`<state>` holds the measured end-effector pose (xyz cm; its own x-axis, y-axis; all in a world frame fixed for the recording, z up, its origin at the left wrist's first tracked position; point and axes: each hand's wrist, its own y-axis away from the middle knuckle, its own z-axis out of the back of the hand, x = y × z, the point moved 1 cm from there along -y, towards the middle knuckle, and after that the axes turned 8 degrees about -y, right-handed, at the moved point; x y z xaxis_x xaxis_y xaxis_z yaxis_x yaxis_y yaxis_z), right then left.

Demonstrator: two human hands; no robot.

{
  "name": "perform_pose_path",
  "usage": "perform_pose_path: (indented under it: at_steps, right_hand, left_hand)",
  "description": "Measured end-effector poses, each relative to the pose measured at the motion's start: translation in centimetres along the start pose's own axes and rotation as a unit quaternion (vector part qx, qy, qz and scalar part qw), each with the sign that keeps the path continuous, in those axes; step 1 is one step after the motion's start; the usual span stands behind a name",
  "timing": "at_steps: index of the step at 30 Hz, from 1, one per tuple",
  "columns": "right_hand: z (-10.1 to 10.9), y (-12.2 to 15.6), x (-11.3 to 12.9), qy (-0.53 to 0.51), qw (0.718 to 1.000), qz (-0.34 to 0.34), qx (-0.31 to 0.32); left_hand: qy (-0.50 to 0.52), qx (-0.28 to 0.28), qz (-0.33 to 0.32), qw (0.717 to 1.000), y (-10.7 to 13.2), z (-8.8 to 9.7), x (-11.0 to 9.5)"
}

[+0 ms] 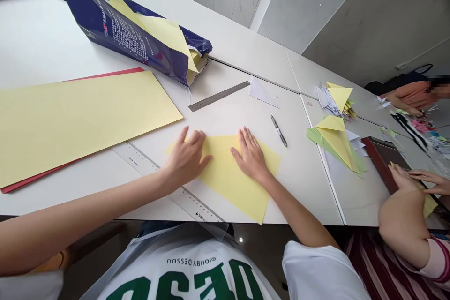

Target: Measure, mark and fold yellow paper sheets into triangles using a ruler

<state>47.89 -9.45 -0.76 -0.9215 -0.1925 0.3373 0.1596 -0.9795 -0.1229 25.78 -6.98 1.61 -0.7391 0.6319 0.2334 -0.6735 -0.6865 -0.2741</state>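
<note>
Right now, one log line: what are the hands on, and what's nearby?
left hand: on yellow paper | right hand: flat on same paper | nearby: clear ruler, metal ruler, pen

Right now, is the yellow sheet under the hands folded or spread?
Lying flat: the yellow sheet sits on the table under the left hand and right hand. Any fold beneath them: cannot tell.

We record: one navy printed plastic bag (140, 42), pale yellow sheets (161, 33) spilling from it; one large pale yellow sheet (80, 122) on red card (105, 73); one steel ruler (218, 96); one clear plastic ruler (140, 160); one black-and-silver pen (279, 130); one white paper triangle (262, 93).
</note>
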Motion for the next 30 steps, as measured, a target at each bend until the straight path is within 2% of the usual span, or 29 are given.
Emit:
perform_pose_path:
  at_steps: [4,7,13,16,19,22,26,28,30]
  right_hand:
    - [0.3,0.0,0.2,0.011,1.000,-0.013,0.012]
    - [0.4,0.0,0.5,0.019,0.999,-0.049,0.003]
    - [0.4,0.4,0.6,0.013,0.985,-0.167,-0.035]
    - [0.6,0.5,0.3,0.010,0.982,-0.184,-0.045]
    - [0.6,0.0,0.0,0.011,0.984,-0.173,-0.048]
    - [0.2,-1.4,0.2,-0.006,0.989,-0.139,-0.045]
    - [0.1,-4.1,0.1,-0.047,0.996,-0.061,-0.046]
    - [0.9,-4.9,-1.0,-0.055,0.995,-0.054,-0.062]
    - [2.1,-4.9,-2.9,-0.061,0.990,-0.079,-0.097]
  left_hand:
    - [-0.023,-0.019,0.004,1.000,1.6,0.5,1.8]
    - [-0.044,-0.029,0.009,0.999,1.6,0.4,1.6]
    - [-0.070,-0.034,0.042,0.996,1.3,0.0,0.9]
    - [-0.060,-0.034,0.048,0.996,1.8,0.2,1.0]
    - [-0.038,-0.036,0.039,0.998,2.0,0.5,1.1]
    - [0.000,-0.044,-0.001,0.999,0.5,0.1,0.9]
    - [0.070,-0.047,-0.139,0.987,-3.9,-1.7,1.2]
    - [0.093,-0.044,-0.181,0.978,-5.5,-2.4,1.9]
    - [0.107,-0.046,-0.190,0.975,-6.0,-2.7,2.7]
